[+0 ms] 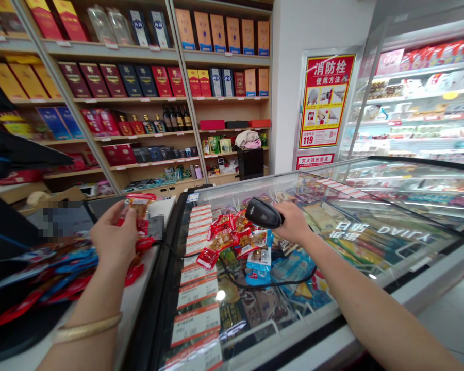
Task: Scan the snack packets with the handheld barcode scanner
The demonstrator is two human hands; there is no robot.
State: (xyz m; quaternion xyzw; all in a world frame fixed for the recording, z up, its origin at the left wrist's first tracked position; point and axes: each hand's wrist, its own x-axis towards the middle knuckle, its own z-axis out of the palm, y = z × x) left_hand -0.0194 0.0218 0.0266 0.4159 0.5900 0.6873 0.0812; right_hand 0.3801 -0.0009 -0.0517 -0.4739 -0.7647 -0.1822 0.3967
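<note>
A gold bangle [88, 329] circles the wrist nearest the camera, and beyond it the left hand [116, 234] pinches a small red packet [140, 205] between thumb and fingers above the counter [138, 296]. The right hand [293, 220] has its fingers wrapped round a black scanner [261, 213] over the freezer [441, 273], its head turned towards the packet's side. As I judge it, this is a moment of presenting and scanning; reading a code would call for the packet's printed side to face the scanner, held steady. More packets [232, 238], mostly red, lie heaped on the glass just below the scanner, and a looping cable [255, 285] runs beside them, liable to snag. A loose pile [71, 263] of red and blue packets crowds the counter beside the left forearm. Shelves [119, 99] of boxes stand behind.
</note>
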